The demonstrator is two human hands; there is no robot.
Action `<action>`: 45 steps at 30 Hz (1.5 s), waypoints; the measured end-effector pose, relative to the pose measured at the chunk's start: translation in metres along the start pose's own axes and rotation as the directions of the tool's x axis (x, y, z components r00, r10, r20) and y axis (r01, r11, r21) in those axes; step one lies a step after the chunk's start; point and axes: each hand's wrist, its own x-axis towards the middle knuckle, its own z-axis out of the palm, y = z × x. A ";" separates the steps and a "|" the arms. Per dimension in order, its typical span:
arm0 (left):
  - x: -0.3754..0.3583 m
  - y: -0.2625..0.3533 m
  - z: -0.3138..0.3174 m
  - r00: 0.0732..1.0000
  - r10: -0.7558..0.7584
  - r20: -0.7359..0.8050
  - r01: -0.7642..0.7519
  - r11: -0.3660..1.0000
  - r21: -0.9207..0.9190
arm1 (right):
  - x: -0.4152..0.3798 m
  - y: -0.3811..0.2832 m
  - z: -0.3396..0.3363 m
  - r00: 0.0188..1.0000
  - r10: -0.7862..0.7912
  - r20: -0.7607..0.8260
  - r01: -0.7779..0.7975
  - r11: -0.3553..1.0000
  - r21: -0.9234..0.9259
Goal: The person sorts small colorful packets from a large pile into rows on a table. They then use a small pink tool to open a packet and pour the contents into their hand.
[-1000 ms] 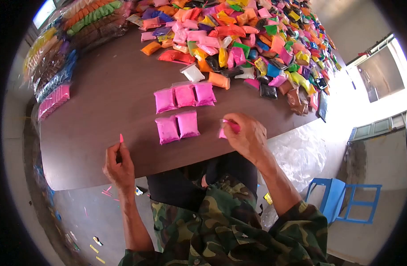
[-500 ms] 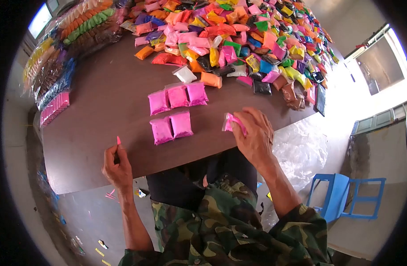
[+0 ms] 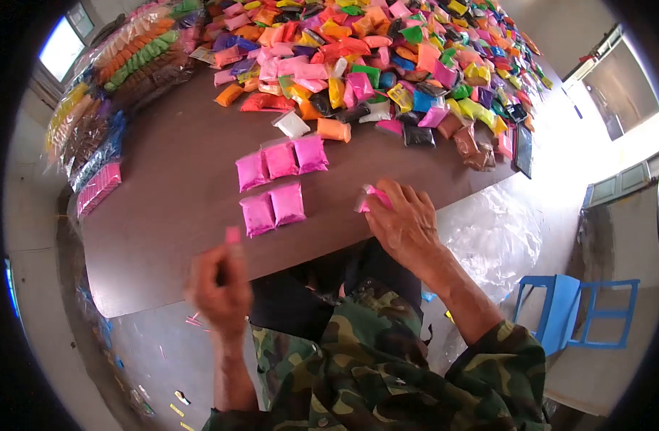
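My left hand [image 3: 220, 287], smeared by motion, is raised over the front table edge. A small pink strip [image 3: 232, 235] sticks up from its closed fingertips. My right hand [image 3: 405, 223] is closed over a small pink packet [image 3: 376, 197] with a clear wrapper end, at the table's front right; the fingers hide part of it. Between the hands, farther in, lie pink packets in two rows: three in the back row [image 3: 280, 159] and two in the front row [image 3: 287, 203].
A big heap of multicoloured packets [image 3: 344, 50] covers the back of the brown table [image 3: 157, 237]. Bagged stacks of packets [image 3: 139, 61] stand at the left. A white packet [image 3: 292, 125] and an orange packet [image 3: 334, 130] lie before the heap. A blue chair [image 3: 559, 316] stands at right.
My left hand has moved right and slightly down with the pink strip. My right hand stays at about the same spot, still holding the packet. The view has shifted slightly.
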 end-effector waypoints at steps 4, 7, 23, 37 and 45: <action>0.006 0.068 0.060 0.960 0.006 0.280 0.054 0.977 -0.205 | 0.003 -0.006 -0.004 0.999 0.035 0.022 -0.035 0.999 0.035; 0.007 0.071 0.101 0.915 0.033 0.401 0.024 0.991 -0.134 | -0.005 0.000 0.001 0.996 0.048 -0.078 -0.040 0.994 0.105; 0.026 0.064 0.159 0.742 0.305 0.597 -0.309 0.946 -0.100 | -0.020 0.008 0.021 0.972 0.103 -0.212 -0.048 0.967 0.251; 0.037 0.064 0.167 0.715 0.299 0.632 -0.279 0.951 -0.134 | -0.024 0.008 0.022 0.968 0.118 -0.221 -0.063 0.968 0.243; 0.051 0.063 0.189 0.703 0.318 0.636 -0.352 0.933 -0.077 | -0.022 0.004 0.018 0.968 0.153 -0.198 -0.097 0.959 0.266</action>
